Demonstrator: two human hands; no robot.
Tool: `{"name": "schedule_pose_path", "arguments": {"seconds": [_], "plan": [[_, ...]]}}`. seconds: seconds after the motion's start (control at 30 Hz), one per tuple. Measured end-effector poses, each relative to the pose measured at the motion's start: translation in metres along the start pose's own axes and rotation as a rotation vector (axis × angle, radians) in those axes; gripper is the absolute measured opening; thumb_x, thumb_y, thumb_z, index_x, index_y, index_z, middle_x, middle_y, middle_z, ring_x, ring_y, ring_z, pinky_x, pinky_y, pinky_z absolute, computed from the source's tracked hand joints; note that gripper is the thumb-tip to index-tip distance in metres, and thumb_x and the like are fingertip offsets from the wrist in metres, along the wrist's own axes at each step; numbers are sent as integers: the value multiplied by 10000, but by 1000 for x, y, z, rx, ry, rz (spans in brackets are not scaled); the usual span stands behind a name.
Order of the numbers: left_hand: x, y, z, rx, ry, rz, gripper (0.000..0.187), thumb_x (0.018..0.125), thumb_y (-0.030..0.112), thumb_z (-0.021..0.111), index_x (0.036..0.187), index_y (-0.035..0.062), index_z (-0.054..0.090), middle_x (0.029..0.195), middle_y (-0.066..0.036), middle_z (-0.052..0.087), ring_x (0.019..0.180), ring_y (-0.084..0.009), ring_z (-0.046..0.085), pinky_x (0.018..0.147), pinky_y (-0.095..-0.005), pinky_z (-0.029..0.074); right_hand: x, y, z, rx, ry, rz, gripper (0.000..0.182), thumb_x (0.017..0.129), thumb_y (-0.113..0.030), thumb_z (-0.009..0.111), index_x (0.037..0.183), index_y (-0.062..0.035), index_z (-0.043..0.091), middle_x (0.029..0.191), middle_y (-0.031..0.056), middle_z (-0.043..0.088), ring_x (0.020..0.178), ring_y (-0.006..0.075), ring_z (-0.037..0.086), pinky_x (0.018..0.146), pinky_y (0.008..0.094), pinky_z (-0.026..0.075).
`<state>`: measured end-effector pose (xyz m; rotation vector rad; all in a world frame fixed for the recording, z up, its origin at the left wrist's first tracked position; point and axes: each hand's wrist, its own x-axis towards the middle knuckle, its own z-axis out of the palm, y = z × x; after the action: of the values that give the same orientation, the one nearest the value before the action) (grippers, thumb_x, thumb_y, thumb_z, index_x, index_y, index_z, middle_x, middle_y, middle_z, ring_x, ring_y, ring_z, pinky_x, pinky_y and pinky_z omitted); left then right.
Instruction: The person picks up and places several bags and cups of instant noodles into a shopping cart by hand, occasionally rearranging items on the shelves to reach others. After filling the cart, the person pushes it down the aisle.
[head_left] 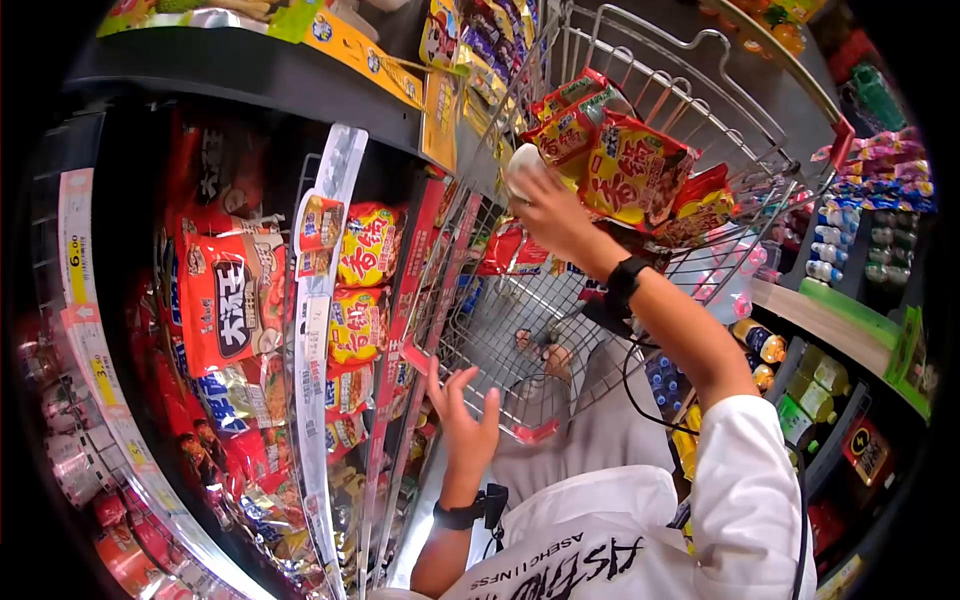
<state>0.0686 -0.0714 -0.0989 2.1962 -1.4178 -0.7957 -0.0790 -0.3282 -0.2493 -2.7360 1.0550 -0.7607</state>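
My right hand (551,207) reaches over a wire shopping cart (500,372), its fingers curled round a small white object (525,168) whose kind I cannot make out. Beside it in the cart lie several red and yellow instant noodle packs (638,172), piled toward the far end. Low and to the left, my left hand (466,412) is open with its fingers spread, holding nothing. It is nearest to the cart's red corner piece (418,356) and the shelf edge. A dark band circles each wrist.
A shelf on the left holds a large red noodle pack (232,300) and smaller red and yellow packs (366,243) behind a clear price strip (318,330). On the right, shelves carry drink bottles (825,243). A dark cable (628,385) hangs from my right wrist.
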Motion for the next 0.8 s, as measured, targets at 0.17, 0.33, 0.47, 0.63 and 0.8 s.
{"name": "schedule_pose_path", "arguments": {"seconds": [0.17,0.33,0.47,0.63,0.8], "plan": [[-6,4,24,36,-16,24,373,827,172,632,1155,38,514,1449,-230,194,1237,-344,351,1031,-444,289,60,62,-40,-392,-157,482,618,608,-282,763,1156,-86,554,1268,142,478,1210,333,421,1046,577,230],[-3,4,46,26,-34,-34,383,819,145,634,1157,22,501,1443,-236,197,1229,-347,394,1022,-449,314,68,102,-36,-452,-403,344,1283,257,-619,833,1363,-129,406,1162,107,520,1182,323,424,899,471,342],[20,-3,59,26,-3,-49,377,825,156,652,1155,25,525,1456,-183,220,1301,-317,337,1019,-420,346,96,108,-41,-434,-491,314,536,687,-349,739,1062,3,586,990,200,620,951,279,603,834,399,459],[88,-12,38,-12,161,147,380,866,89,592,1210,-3,461,1454,-169,238,1245,-280,425,1023,-376,372,84,102,-69,-343,-950,182,587,654,-474,744,998,-10,635,966,101,624,1035,233,542,771,368,448],[162,-7,8,-59,293,253,358,853,126,604,1170,0,496,1346,-207,418,1229,-328,439,997,-404,368,64,73,-88,-365,-725,29,391,713,-234,703,1021,-11,615,993,121,584,931,229,554,699,358,420]]}}
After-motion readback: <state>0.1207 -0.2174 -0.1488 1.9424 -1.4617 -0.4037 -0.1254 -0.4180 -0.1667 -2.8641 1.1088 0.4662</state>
